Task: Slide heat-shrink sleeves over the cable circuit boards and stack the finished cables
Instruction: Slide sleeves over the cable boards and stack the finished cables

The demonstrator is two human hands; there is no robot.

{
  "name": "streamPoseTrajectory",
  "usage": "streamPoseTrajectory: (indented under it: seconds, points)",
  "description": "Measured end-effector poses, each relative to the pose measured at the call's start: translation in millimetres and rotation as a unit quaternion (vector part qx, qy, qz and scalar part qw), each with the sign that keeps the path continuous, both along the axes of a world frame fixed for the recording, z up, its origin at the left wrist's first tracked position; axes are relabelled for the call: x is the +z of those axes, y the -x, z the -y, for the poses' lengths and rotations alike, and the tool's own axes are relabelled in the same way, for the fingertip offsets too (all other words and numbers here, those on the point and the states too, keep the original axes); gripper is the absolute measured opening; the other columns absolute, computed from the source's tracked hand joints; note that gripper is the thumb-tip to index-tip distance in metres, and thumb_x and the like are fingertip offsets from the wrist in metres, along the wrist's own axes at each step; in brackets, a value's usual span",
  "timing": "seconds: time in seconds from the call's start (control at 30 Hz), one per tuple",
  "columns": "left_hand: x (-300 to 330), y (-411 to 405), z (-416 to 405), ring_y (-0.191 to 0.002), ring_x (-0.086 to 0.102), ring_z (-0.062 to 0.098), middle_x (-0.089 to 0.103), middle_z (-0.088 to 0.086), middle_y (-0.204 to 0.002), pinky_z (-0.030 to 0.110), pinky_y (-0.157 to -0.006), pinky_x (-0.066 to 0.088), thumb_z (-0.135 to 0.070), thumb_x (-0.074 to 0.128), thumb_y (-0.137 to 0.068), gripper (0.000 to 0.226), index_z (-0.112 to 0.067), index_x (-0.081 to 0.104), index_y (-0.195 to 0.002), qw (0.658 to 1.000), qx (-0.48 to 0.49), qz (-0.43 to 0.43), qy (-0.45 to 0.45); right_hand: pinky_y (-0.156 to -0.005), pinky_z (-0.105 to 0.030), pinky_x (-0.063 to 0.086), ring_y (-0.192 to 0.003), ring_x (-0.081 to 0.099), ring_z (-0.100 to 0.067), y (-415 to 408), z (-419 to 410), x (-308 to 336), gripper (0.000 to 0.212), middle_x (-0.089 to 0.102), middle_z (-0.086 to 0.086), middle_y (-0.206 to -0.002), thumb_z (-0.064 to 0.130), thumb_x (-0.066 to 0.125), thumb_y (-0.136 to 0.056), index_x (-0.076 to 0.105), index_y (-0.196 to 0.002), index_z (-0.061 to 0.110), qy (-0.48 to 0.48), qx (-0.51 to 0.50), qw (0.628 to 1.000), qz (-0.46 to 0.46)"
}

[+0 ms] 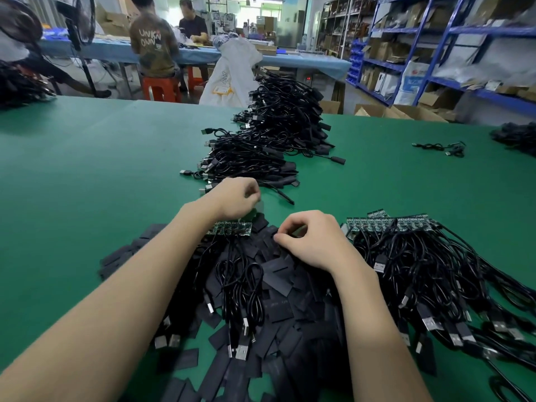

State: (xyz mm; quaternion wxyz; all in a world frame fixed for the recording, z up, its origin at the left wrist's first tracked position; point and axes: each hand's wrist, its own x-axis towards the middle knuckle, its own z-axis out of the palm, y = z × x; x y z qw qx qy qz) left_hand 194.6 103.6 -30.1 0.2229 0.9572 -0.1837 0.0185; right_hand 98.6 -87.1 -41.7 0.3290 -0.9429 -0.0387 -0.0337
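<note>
I am working at the wide green felt-covered table (pixel 87 175), with my left hand (pixel 236 197) lifted just above the near row of small green circuit boards (pixel 230 228). Its fingers are curled and seem to be pinching something pale and blurred at the fingertips; I cannot tell whether that is a board or a sleeve. My right hand (pixel 309 237) is resting on the loose heap of flat black heat-shrink sleeves (pixel 278 274), thumb and forefinger closing on the edge of one piece.

To do this step well, I am judging that I should pick a single sleeve, not two stuck together, and squeeze its flat sides so the mouth opens. Then I would line the board up square with the mouth and push it straight in, so the corners do not snag and the solder joints stay unstrained. The sleeve should cover the whole board.

The bundle of unsleeved black USB cables with bare boards (pixel 406 256) is lying just beside my right wrist. The long stack of finished black cables (pixel 269 134) is running away from me beyond my left hand, and each done cable belongs there, laid the same way round.
</note>
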Motion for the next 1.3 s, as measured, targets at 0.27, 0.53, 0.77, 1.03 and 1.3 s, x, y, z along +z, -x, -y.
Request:
streamPoseTrajectory:
  seconds: [0.27,0.53,0.77,1.03,1.3]
  points:
    - [-9.7,51.7,-19.9,-0.09,0.056,0.02,0.06,-0.006,-0.088,0.034,-0.086,0.05,-0.026,0.052,-0.1,0.012,-0.028,0.061,-0.091,0.999,0.044,-0.005,0.006,-0.063,-0.018,0.042,-0.074,0.056,0.004,1.6,-9.9,1.6,0.007,0.069,0.02,-0.082,0.039,0.073,-0.084,0.071,-0.079,0.035,-0.023,-0.007,0.999,0.047]
    - [-2.0,58.4,-18.6,-0.069,0.05,0.021,0.054,-0.001,-0.066,0.031,-0.065,0.036,-0.028,0.054,-0.102,0.032,-0.012,0.057,-0.075,0.993,0.056,0.07,0.081,-0.065,-0.011,0.045,-0.076,0.063,0.009,2.4,-38.9,5.0,0.016,0.071,0.023,-0.077,0.046,0.073,-0.085,0.077,-0.092,0.032,-0.129,-0.043,0.989,0.061]
    - [10.4,65.1,-10.9,-0.051,0.029,0.02,0.036,0.007,-0.05,0.026,-0.052,0.028,-0.038,0.055,-0.102,0.059,0.0,0.046,-0.058,0.967,0.085,0.153,0.182,-0.05,-0.015,0.046,-0.054,0.062,-0.004,9.2,-61.2,11.9,0.013,0.071,0.007,-0.061,0.02,0.085,-0.082,0.075,-0.09,0.015,-0.411,-0.063,0.906,-0.075]
    - [5.1,65.1,-1.2,-0.044,0.024,0.018,0.022,-0.002,-0.038,0.029,-0.048,0.026,-0.047,0.054,-0.101,0.071,-0.014,0.027,-0.044,0.963,0.114,0.109,0.218,-0.065,-0.015,0.056,-0.066,0.069,-0.004,11.4,-54.5,19.7,0.009,0.075,0.0,-0.073,0.005,0.085,-0.077,0.077,-0.078,0.01,-0.526,-0.038,0.838,-0.139]
    - [10.0,66.2,0.9,-0.041,0.026,0.013,0.024,-0.008,-0.037,0.02,-0.046,0.028,-0.041,0.051,-0.104,0.069,-0.013,0.032,-0.044,0.948,0.099,0.094,0.288,-0.061,-0.015,0.055,-0.061,0.067,-0.005,13.9,-53.3,26.2,0.007,0.074,-0.002,-0.074,0.001,0.08,-0.08,0.076,-0.086,0.003,-0.608,-0.016,0.769,-0.197]
